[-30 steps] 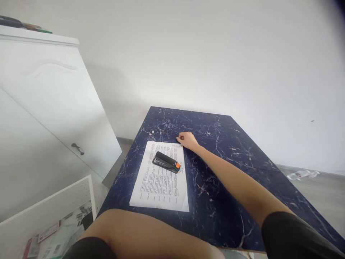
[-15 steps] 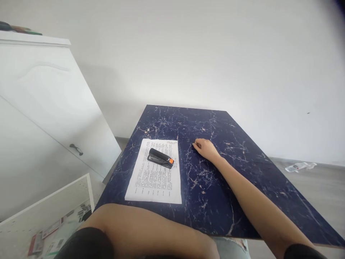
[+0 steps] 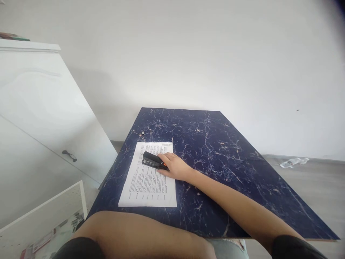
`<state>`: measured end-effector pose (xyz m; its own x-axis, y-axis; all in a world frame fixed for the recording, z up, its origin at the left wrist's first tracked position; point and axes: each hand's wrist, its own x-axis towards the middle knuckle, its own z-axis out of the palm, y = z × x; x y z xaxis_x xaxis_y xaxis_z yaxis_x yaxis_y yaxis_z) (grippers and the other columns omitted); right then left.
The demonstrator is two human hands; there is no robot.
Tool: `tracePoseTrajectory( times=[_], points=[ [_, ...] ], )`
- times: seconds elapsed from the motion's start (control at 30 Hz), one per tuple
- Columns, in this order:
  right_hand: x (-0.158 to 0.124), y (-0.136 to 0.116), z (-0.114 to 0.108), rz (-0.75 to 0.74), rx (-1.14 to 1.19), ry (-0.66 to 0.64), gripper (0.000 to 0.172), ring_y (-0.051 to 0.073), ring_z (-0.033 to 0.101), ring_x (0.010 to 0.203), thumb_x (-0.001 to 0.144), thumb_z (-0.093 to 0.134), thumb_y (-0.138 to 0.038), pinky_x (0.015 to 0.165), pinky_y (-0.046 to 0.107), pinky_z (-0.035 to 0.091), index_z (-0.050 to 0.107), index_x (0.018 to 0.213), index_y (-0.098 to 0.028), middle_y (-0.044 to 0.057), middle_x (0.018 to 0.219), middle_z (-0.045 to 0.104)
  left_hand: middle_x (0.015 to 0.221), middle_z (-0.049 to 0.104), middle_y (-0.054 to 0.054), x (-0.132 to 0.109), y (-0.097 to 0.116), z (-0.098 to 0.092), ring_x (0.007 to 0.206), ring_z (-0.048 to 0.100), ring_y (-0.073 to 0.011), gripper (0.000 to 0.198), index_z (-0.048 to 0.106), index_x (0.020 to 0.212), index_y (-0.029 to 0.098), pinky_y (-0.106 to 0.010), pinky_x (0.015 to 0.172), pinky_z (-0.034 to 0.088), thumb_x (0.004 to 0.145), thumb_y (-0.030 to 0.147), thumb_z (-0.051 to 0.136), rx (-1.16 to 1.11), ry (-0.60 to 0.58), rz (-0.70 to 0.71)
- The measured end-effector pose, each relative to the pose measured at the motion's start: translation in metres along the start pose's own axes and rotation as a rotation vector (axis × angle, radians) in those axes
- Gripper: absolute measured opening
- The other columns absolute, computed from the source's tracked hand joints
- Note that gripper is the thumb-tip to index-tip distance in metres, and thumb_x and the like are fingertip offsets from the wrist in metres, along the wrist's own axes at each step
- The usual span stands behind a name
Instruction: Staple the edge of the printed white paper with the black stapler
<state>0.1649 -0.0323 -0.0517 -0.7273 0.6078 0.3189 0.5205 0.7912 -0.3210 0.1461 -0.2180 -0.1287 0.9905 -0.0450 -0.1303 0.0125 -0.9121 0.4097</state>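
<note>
A black stapler (image 3: 153, 160) with an orange part at its right end lies on a printed sheet of paper (image 3: 148, 198). My right hand (image 3: 175, 166) has come in from the right and closes round that end, the fingers above it and the thumb below. Part of the orange shows between the fingers. Whether more than one sheet lies in the paper cannot be told. My left forearm rests along the near table edge, and the left hand is cut off by the bottom of the view.
The dark blue marbled table (image 3: 188, 126) stands against a white wall. A small pale object (image 3: 142, 133) lies near its left edge. At left are a white cabinet (image 3: 40, 97) and a white-rimmed box (image 3: 83, 198) with packets. A clear plastic thing (image 3: 294, 163) lies on the floor at right.
My right hand has moved left from the bare tabletop onto the stapler and taken hold of its orange end. The view has shifted slightly; my left forearm stays in place.
</note>
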Motion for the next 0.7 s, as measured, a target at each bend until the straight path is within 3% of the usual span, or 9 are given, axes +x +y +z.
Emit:
tracePoseTrajectory(
  times=[0.07,0.13,0.2,0.23,0.3,0.4,0.53,0.7],
  points=[
    [-0.001,0.001,-0.002,0.023,-0.011,-0.008,0.046,0.028,0.063,0.101,0.099,0.065,-0.043,0.091,0.042,0.051,0.052,0.133,-0.017,0.013,0.108,0.068,0.128,0.065,-0.005,0.006,-0.005,0.001,0.115,0.067,-0.0221,0.027,0.071,0.117,0.031,-0.031,0.08,0.06,0.091,0.037,0.075,0.006,-0.029,-0.003],
    [-0.004,0.002,-0.005,0.054,-0.006,-0.011,0.039,0.026,0.063,0.097,0.098,0.064,-0.041,0.086,0.038,0.051,0.054,0.128,-0.017,0.011,0.104,0.068,0.107,0.07,-0.004,0.014,-0.01,0.0,0.1,0.072,-0.0231,0.006,0.076,0.094,0.037,-0.033,0.063,0.06,0.091,0.033,0.073,0.01,-0.046,-0.011],
    [-0.008,0.003,-0.008,0.098,-0.011,-0.021,0.035,0.024,0.063,0.093,0.098,0.063,-0.04,0.081,0.035,0.051,0.056,0.124,-0.018,0.01,0.101,0.067,0.09,0.069,-0.005,0.02,-0.013,-0.002,0.088,0.074,-0.0252,0.02,0.075,0.073,0.039,-0.035,0.049,0.056,0.09,0.029,0.069,0.011,-0.045,-0.02],
    [-0.011,0.005,-0.011,0.122,-0.019,-0.028,0.034,0.024,0.063,0.09,0.098,0.063,-0.04,0.078,0.034,0.05,0.056,0.123,-0.018,0.009,0.1,0.067,0.09,0.069,-0.004,0.022,-0.014,-0.002,0.088,0.074,-0.0249,0.02,0.075,0.073,0.038,-0.034,0.05,0.056,0.09,0.029,0.069,0.011,-0.041,-0.027],
    [-0.019,0.011,-0.017,0.161,-0.04,-0.039,0.034,0.023,0.064,0.087,0.097,0.063,-0.042,0.073,0.032,0.048,0.057,0.121,-0.019,0.009,0.1,0.067,0.107,0.07,-0.004,0.022,-0.014,-0.003,0.101,0.072,-0.0217,0.006,0.075,0.095,0.034,-0.031,0.067,0.06,0.094,0.033,0.069,0.01,-0.03,-0.04],
    [-0.038,0.028,-0.031,0.185,-0.046,-0.048,0.035,0.021,0.063,0.083,0.098,0.062,-0.043,0.072,0.031,0.048,0.056,0.122,-0.019,0.008,0.101,0.067,0.132,0.064,-0.008,0.014,-0.006,-0.003,0.116,0.065,-0.022,0.027,0.067,0.123,0.028,-0.036,0.091,0.059,0.098,0.038,0.067,0.007,-0.008,-0.064],
    [-0.06,0.049,-0.048,0.172,-0.003,-0.072,0.036,0.022,0.064,0.085,0.098,0.062,-0.043,0.074,0.032,0.049,0.055,0.125,-0.02,0.008,0.102,0.067,0.135,0.063,-0.01,-0.002,0.009,-0.006,0.116,0.065,-0.0236,0.032,0.065,0.128,0.024,-0.04,0.094,0.059,0.099,0.039,0.064,0.003,0.019,-0.085],
    [-0.068,0.055,-0.054,0.182,0.004,-0.053,0.037,0.023,0.065,0.085,0.098,0.062,-0.043,0.073,0.033,0.05,0.055,0.126,-0.02,0.01,0.104,0.068,0.135,0.063,-0.006,-0.009,0.017,-0.017,0.12,0.064,-0.0252,0.028,0.069,0.121,0.032,-0.035,0.085,0.06,0.093,0.035,0.073,-0.01,0.022,-0.083]
  ],
)
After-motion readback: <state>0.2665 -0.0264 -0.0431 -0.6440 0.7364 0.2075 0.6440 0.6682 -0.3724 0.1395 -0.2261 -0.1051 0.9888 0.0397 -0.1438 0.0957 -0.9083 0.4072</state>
